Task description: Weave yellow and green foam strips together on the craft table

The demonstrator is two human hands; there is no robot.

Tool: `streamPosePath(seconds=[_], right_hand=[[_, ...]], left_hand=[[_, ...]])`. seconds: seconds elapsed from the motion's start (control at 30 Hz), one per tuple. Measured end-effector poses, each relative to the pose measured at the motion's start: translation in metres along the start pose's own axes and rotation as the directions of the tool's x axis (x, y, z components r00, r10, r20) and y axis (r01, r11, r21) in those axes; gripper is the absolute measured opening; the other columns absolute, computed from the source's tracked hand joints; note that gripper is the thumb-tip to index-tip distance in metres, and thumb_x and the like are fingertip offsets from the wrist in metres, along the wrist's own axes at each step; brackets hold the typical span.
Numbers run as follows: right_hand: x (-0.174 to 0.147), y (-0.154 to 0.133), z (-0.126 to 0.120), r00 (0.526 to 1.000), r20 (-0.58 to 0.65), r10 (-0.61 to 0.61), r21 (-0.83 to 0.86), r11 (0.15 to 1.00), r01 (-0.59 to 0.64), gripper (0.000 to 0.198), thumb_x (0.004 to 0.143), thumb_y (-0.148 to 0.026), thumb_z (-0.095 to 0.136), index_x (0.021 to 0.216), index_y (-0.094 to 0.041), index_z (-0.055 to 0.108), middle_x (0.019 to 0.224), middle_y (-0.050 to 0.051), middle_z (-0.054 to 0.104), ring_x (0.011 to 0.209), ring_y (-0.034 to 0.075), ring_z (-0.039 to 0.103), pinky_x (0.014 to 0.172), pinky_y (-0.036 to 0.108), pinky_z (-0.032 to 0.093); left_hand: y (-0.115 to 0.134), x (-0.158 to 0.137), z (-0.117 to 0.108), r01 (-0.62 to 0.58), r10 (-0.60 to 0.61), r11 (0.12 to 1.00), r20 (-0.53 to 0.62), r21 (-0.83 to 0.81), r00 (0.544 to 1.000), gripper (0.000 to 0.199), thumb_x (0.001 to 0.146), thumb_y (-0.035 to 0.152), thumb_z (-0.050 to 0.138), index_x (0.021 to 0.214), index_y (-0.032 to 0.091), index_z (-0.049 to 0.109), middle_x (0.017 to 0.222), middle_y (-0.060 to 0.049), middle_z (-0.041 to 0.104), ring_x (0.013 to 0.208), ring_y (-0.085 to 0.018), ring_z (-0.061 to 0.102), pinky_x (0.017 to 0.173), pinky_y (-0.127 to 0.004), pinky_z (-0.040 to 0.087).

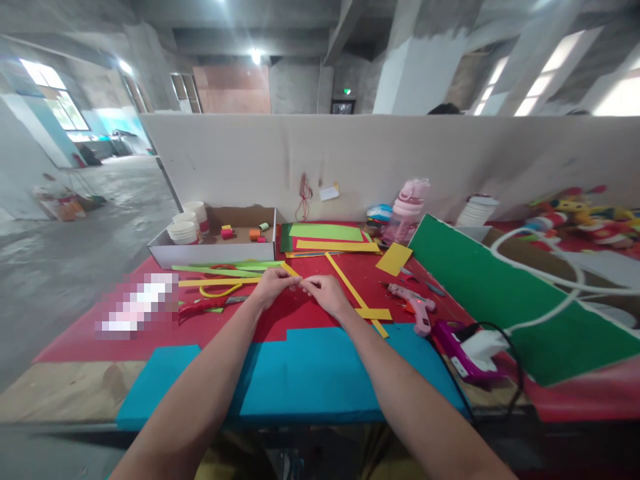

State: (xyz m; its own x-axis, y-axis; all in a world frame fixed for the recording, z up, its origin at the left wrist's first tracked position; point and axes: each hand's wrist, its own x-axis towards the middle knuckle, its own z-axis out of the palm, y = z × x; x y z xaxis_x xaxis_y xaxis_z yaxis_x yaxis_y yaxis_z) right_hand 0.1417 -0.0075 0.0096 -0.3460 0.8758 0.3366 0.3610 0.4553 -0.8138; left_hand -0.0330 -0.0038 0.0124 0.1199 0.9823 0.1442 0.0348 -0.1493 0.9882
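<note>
My left hand and my right hand meet over the middle of the red table covering. Both are closed in a pinch, fingertips almost touching. A short yellow paper strip shows at the fingertips and runs up and left from them; the fingers cover its near part. Left of my left hand lies another yellow strip, with green strips behind it and red-handled scissors nearer me. To the right, a long yellow strip lies slantwise, crossing a shorter yellow piece.
A pink glue gun lies at right beside a purple power strip with cables. A green board leans beyond it. At back left a shallow box holds cups and small coloured rolls. A blue sheet covers the front edge.
</note>
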Motion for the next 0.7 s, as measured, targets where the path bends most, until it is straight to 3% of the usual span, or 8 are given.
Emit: streamPosePath(seconds=[0.13,0.27,0.7], right_hand=[[-0.001,-0.003,-0.002,0.999,0.024,-0.037,-0.08,0.996,0.039,0.03,0.083,-0.04,0.056,0.076,-0.016,0.072,0.059,0.0,0.062,0.058,0.013,0.054,0.054,0.022,0.037],[-0.002,-0.006,-0.005,0.998,0.043,-0.048,-0.063,0.997,0.051,0.03,0.083,-0.041,0.056,0.083,-0.016,0.073,0.062,0.0,0.062,0.06,0.013,0.053,0.056,0.022,0.037],[0.001,0.009,0.0,0.994,-0.008,0.112,0.085,0.99,-0.111,0.032,0.079,-0.041,0.058,0.09,-0.016,0.075,0.062,0.0,0.063,0.056,0.013,0.054,0.053,0.023,0.04]], left_hand=[[0.002,0.001,-0.003,-0.032,0.031,0.999,-0.098,-0.004,0.995,0.027,0.06,0.037,0.078,0.053,0.013,0.066,0.051,-0.002,0.062,0.051,-0.011,0.052,0.057,-0.025,0.04],[0.003,0.003,-0.007,-0.044,0.043,0.999,-0.123,-0.005,0.991,0.028,0.061,0.038,0.078,0.053,0.014,0.066,0.051,-0.003,0.062,0.053,-0.012,0.053,0.059,-0.025,0.041],[0.0,0.005,-0.009,-0.069,0.066,0.997,-0.135,-0.018,0.989,0.029,0.061,0.038,0.078,0.052,0.014,0.066,0.052,-0.003,0.062,0.055,-0.012,0.054,0.061,-0.026,0.043]])
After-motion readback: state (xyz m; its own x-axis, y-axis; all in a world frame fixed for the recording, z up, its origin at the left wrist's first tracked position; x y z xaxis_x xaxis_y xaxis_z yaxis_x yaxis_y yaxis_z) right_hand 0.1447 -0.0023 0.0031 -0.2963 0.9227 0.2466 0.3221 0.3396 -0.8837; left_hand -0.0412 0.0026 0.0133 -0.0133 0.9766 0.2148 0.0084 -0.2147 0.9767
